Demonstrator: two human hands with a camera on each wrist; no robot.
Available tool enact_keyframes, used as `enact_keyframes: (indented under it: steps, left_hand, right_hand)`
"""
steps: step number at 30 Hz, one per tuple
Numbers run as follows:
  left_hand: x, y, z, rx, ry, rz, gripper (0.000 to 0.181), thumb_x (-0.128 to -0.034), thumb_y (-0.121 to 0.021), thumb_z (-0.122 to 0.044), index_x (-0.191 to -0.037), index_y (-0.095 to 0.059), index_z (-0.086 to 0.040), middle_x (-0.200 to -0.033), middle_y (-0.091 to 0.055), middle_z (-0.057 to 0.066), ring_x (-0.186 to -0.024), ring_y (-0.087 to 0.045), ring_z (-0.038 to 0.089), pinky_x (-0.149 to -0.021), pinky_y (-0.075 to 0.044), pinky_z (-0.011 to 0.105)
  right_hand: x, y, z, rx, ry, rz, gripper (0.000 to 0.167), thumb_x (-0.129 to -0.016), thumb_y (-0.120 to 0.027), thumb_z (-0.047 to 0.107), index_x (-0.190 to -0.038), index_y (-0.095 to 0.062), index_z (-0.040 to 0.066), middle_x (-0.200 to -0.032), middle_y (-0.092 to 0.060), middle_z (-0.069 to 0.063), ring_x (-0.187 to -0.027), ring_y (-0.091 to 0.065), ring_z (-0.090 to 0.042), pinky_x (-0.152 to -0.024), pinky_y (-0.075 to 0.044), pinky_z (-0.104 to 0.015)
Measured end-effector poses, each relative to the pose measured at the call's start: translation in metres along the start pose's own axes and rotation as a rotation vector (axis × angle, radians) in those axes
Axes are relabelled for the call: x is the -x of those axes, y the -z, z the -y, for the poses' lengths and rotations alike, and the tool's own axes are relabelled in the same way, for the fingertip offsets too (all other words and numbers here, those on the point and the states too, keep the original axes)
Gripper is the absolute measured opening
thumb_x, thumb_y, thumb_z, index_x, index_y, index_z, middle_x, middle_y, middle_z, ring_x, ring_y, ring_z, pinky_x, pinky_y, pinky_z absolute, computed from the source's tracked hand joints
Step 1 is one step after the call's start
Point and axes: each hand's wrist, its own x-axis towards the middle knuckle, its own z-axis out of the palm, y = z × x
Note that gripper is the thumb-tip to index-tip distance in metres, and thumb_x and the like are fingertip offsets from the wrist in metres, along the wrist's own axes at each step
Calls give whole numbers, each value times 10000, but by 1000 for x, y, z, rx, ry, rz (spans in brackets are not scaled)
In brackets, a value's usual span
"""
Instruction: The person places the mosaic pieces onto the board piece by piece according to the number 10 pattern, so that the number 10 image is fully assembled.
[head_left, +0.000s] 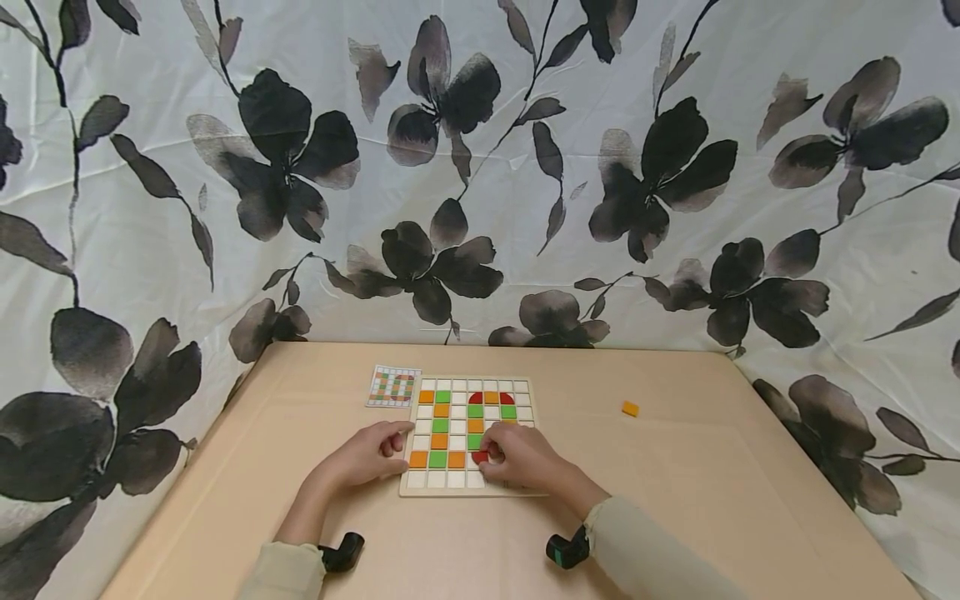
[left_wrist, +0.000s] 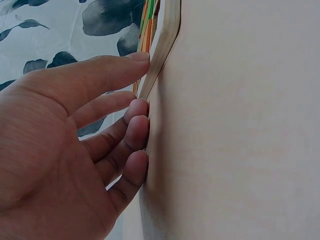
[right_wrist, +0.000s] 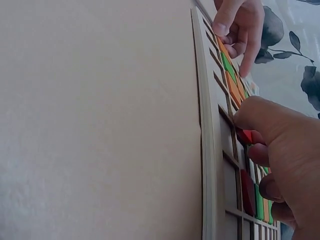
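A white gridded board with a light wooden frame lies on the table, several orange, green and red tiles in its cells. At its left edge is my left hand. The thumb and a nearly straight index finger touch the edge, while the other fingers bend loosely beside it in the left wrist view. My right hand pinches a red tile with a rounded side, at a cell low in the board's middle. That hand covers part of the right-hand cells; another red tile shows there in the right wrist view.
A small pattern card with a coloured grid lies at the board's upper left corner. One loose orange tile is on the table to the right. Behind the table hangs a white cloth with dark flowers.
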Motion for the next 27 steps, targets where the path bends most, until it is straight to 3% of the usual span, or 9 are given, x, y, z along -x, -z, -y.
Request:
enact_keyframes:
  steps: [18,27]
  left_hand:
    - [-2,0,0,-1,-8,3,577,-815,-739,-92,-1344,-519,-21,-926,-511,62,-865,-458,178,-659,-352,223]
    - [-3,1,2,0,-3,7,584,-816,-742,-97,-1350,-517,-26,-918,-504,43,-858,-457,169,-655,-357,223]
  right_hand:
    - [-2,0,8,-69,-50,-1,153,-808,-768,365,-796,-674,244,-717,-562,151,-675,-487,-41,-616,-401,-191]
    - [4,2,3,-42,2,-15,202,-836,-733,395,-961,-741,237,-800,-581,141,-728,-503,-49,-632,-399,-183]
